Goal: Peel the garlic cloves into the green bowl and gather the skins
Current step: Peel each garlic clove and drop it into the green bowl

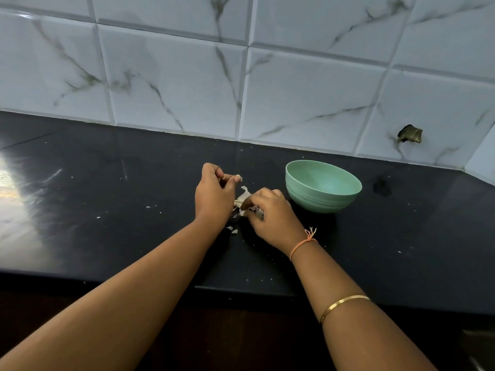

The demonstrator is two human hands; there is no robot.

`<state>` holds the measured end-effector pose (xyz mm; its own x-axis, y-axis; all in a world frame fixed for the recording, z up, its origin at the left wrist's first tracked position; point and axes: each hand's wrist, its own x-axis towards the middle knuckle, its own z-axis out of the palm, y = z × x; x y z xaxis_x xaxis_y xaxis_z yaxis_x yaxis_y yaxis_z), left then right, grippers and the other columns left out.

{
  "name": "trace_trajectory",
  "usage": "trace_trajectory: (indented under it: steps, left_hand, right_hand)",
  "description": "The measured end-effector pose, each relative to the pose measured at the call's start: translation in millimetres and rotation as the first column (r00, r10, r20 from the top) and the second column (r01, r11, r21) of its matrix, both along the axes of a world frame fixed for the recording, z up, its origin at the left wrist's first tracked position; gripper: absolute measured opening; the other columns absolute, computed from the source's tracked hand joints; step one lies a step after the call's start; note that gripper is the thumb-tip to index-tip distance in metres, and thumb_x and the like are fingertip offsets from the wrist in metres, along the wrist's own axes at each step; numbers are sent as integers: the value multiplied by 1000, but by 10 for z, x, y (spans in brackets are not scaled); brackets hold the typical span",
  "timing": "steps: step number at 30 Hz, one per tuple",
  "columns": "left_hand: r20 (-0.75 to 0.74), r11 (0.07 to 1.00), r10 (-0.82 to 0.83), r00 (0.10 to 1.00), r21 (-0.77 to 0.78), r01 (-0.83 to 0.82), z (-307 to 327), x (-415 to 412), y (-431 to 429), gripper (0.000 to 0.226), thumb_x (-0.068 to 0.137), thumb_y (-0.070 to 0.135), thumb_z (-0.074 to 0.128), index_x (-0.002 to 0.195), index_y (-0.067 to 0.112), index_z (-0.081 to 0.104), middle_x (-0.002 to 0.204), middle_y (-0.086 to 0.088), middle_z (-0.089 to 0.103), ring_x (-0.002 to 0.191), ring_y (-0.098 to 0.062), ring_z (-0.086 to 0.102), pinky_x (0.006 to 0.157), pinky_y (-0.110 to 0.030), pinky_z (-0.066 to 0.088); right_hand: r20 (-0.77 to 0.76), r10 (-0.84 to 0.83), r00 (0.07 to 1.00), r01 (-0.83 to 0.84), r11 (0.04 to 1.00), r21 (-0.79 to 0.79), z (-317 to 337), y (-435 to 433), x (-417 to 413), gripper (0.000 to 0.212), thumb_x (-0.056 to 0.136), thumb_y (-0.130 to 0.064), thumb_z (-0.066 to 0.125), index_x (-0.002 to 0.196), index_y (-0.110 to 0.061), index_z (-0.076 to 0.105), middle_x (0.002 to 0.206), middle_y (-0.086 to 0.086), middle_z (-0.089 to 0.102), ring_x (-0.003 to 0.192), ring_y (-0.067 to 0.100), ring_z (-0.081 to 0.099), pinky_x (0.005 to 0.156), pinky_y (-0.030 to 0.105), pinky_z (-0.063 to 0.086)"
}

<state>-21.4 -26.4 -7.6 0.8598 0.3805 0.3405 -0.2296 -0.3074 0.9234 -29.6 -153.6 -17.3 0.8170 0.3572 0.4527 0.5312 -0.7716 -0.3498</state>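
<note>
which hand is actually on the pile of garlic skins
The right hand, with the orange thread band at its wrist: its curled fingers grip the garlic skins. The left hand is beside them, fingertips lifted clear.

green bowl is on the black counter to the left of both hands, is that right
No. The head view shows the green bowl on the black counter to the right of both hands: it stands just beyond the right hand, with the left hand farther from it.
</note>
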Motion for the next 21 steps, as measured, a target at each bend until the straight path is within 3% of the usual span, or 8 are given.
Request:
trace_trajectory:
  steps: [4, 7, 9, 12, 17, 21]
  left_hand:
    - [0, 1000, -5, 1000, -1, 5, -1, -3, -5, 29, 92, 21, 60, 83, 20, 32, 84, 11, 63, 63, -4, 47, 52, -16, 35]
    - [-2, 1000, 0, 1000, 11, 0, 0, -9, -8, 27, 93, 21, 59, 85, 19, 33, 84, 12, 63, 63, -2, 47, 49, -13, 34]
    - [-7, 1000, -4, 1000, 8, 4, 3, -10, -11, 29, 93, 20, 59, 82, 21, 32, 84, 12, 63, 63, -2, 47, 50, -14, 33]
    - [-2, 1000, -9, 1000, -3, 9, 1, -9, -12, 32, 92, 20, 60, 79, 24, 31, 83, 12, 63, 65, -4, 48, 51, -16, 35]
    - [0, 1000, -9, 1000, -7, 9, 2, -17, -2, 29, 92, 20, 60, 82, 21, 32, 84, 11, 63, 64, -7, 47, 53, -19, 35]
    - [-10, 1000, -1, 1000, 1, 1, 9, -29, -2, 31, 93, 20, 59, 80, 22, 31, 82, 13, 62, 61, -4, 45, 52, -18, 34]
  right_hand:
    - [62, 1, 998, -21, 945, 327, 16, -38, 6, 9, 84, -4, 59, 90, -10, 63, 82, -10, 58, 82, 12, 52, 73, 22, 42]
    - [-14, 19, 1000, -9, 847, 532, 36, -58, 0, 25, 85, 4, 53, 101, -11, 65, 84, -4, 58, 74, -4, 54, 69, 7, 42]
    - [-54, -1, 999, 33, 808, 588, 42, -65, -14, 22, 87, 1, 53, 95, -15, 67, 87, 0, 63, 73, -5, 55, 69, 7, 43]
    - [-176, 46, 983, 90, 715, 693, 65, -64, -42, 21, 87, 0, 56, 81, -19, 62, 75, 0, 64, 66, 1, 59, 64, 16, 50]
    - [-274, 218, 937, 111, 559, 822, 150, -74, -135, 15, 90, 2, 51, 87, -9, 60, 65, 7, 59, 50, 6, 59, 48, 16, 48]
    - [-307, 295, 905, 141, 473, 870, 195, -79, -158, 24, 90, 7, 41, 84, -8, 59, 68, 10, 60, 55, 13, 61, 53, 20, 51]
